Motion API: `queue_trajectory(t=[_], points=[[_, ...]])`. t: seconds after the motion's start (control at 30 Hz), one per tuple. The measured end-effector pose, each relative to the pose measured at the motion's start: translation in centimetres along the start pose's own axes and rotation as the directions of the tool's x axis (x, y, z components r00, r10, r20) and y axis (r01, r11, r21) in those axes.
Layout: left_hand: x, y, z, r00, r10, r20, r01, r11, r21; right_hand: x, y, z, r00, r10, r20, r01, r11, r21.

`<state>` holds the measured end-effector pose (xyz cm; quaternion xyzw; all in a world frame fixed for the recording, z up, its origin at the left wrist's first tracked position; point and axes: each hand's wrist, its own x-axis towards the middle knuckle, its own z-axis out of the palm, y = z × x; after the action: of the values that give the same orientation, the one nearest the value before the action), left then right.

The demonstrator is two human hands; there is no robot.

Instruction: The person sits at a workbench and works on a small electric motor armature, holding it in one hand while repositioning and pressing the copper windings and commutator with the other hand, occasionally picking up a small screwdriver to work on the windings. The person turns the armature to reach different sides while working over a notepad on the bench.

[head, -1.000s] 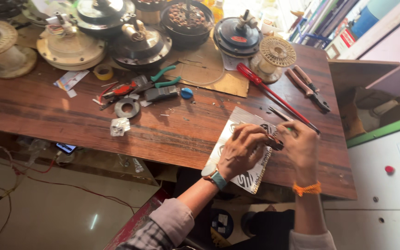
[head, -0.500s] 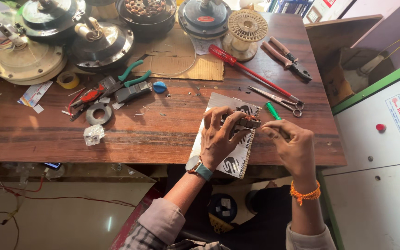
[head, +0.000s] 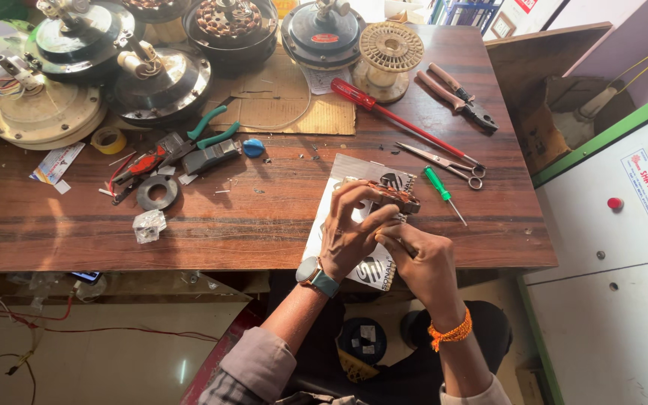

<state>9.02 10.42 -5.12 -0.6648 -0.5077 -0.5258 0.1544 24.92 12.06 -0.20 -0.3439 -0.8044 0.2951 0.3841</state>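
My left hand (head: 350, 229) grips a small copper-wound motor part (head: 393, 196) over a printed sheet of paper (head: 355, 169) at the front edge of the wooden table (head: 264, 217). Its wrist wears a watch. My right hand (head: 421, 259), with an orange thread at the wrist, is closed beside the left hand and touches the part's near end; whatever its fingers pinch is hidden. A small green-handled screwdriver (head: 439, 186) lies just right of the paper.
Scissors (head: 444, 160), a long red screwdriver (head: 391, 114) and pliers (head: 459, 97) lie to the right. Green-handled pliers (head: 208, 127), a tape roll (head: 109, 139) and a metal ring (head: 156, 192) lie left. Several fan motors (head: 159, 82) and a wire spool (head: 389, 49) stand behind. A control cabinet (head: 624, 225) stands at right.
The view has shifted, so the table sits lower left in frame. My right hand has come in close against the left one at the part. Table items have not moved.
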Motion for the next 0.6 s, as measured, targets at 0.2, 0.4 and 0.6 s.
queue_trajectory(t=[0.2,0.4,0.6], points=[[-0.6,-0.1,0.7,0.998,-0.025,0.058,0.028,0.998,-0.056,-0.7,-0.4,-1.4,0.998,0.015,0.067,-0.016,1.0,0.012],[-0.1,-0.2,0.2,0.984,-0.143,-0.108,0.133,0.987,-0.094,1.3,-0.8,-1.7,0.999,0.01,0.038,-0.008,0.999,-0.043],[0.8,0.5,-1.0,0.972,-0.224,-0.072,0.21,0.964,-0.165,5.0,-2.1,-0.8,1.0,0.007,-0.017,-0.009,0.99,-0.141]])
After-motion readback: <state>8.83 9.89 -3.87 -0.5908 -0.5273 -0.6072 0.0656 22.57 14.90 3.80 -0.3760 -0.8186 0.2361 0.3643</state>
